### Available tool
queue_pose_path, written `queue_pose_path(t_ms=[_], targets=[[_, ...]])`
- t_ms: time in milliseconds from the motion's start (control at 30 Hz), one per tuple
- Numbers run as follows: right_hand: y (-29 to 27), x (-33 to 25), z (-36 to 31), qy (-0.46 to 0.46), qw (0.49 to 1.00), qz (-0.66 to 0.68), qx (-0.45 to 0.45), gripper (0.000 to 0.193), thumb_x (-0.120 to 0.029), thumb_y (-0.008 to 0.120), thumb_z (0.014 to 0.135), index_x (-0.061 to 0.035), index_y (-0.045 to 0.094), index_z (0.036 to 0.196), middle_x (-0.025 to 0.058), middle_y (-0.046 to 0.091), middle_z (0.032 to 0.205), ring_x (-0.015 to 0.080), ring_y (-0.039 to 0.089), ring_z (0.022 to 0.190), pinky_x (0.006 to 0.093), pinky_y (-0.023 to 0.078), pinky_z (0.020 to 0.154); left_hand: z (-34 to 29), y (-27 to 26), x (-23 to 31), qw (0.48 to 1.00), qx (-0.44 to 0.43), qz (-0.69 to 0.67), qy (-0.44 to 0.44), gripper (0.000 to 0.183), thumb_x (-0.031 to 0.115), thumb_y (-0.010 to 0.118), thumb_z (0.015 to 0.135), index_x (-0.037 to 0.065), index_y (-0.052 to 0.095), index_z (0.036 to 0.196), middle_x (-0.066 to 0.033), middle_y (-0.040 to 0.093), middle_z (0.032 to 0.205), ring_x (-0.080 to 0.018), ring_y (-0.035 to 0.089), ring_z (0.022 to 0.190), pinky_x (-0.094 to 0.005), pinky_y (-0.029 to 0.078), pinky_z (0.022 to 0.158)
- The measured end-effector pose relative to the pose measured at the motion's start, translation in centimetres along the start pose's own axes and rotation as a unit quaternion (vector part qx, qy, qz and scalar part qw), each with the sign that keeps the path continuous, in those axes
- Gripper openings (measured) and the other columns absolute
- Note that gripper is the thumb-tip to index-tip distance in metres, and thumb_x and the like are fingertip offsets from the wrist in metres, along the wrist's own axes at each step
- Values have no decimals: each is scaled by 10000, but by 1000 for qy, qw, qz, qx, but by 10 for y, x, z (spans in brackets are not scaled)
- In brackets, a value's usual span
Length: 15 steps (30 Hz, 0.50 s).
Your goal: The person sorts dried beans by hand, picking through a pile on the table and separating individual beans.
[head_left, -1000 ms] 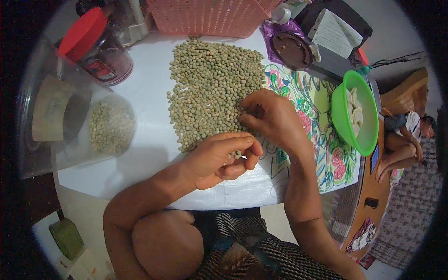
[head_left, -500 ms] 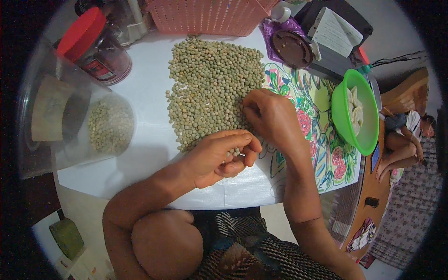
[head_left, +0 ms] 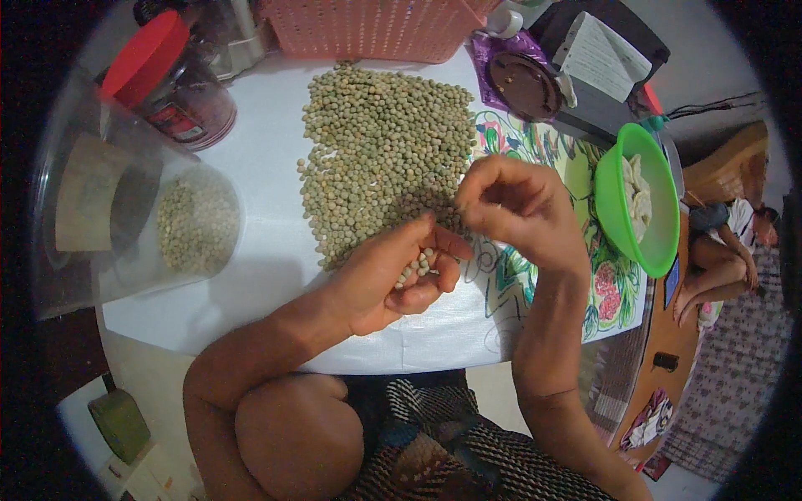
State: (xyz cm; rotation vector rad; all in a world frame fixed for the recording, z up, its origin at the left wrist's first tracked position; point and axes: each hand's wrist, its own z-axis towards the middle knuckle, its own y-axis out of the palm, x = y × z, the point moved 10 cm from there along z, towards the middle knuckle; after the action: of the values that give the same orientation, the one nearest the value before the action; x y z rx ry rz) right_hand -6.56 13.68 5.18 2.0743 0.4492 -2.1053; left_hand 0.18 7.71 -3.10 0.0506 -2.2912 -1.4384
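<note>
Dried green peas [head_left: 376, 150] lie spread in a single broad layer on the white tabletop. My left hand [head_left: 376, 280] rests palm up at the near edge of this layer, fingers curled around several pale dried peas. Just right of it, my right hand [head_left: 535, 213] hovers by the peas' right edge, thumb and forefinger brought together. Whatever may sit between those fingertips is too small to make out. At the left, a clear plastic container [head_left: 125, 292] lies on its side with more peas at its base.
A red-lidded jar [head_left: 180, 104] and a pink basket [head_left: 368, 29] stand at the back. On the right are a green bowl [head_left: 614, 196] with pale food, a brown lid [head_left: 525, 86] and a flower-patterned cloth [head_left: 606, 288]. Beyond the table sits another person [head_left: 723, 250].
My right hand has lifted off the peas and shifted right, its fingers turning toward my left hand. My left hand has opened slightly, showing more of the peas it holds.
</note>
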Motion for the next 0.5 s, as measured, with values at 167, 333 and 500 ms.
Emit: queue_pose_path(t_ms=[167,333,500], targets=[[-1,10,4,13,1000,-2,19,72,-56,557,765,7,560,800,-12,552,716,40,483,654,190,398,568,-2,5,2,1000,-5,-16,10,280,258,353,876,24,508,876,-62,489,659,-48,312,386,-152,211,328],[1,18,8,-5,993,-105,52,95,-49,573,737,1,565,817,8,563,732,73,505,649,209,409,575,-5,11,-7,998,-20,57,-31,203,190,395,858,24,511,869,-65,493,667,-46,323,401,-154,229,341],[16,17,12,-19,976,-214,47,142,-46,601,686,-30,579,825,68,568,754,170,559,647,261,435,579,-7,14,-8,996,-48,66,-36,197,185,406,853,21,513,871,-71,498,670,-47,332,408,-153,241,351]])
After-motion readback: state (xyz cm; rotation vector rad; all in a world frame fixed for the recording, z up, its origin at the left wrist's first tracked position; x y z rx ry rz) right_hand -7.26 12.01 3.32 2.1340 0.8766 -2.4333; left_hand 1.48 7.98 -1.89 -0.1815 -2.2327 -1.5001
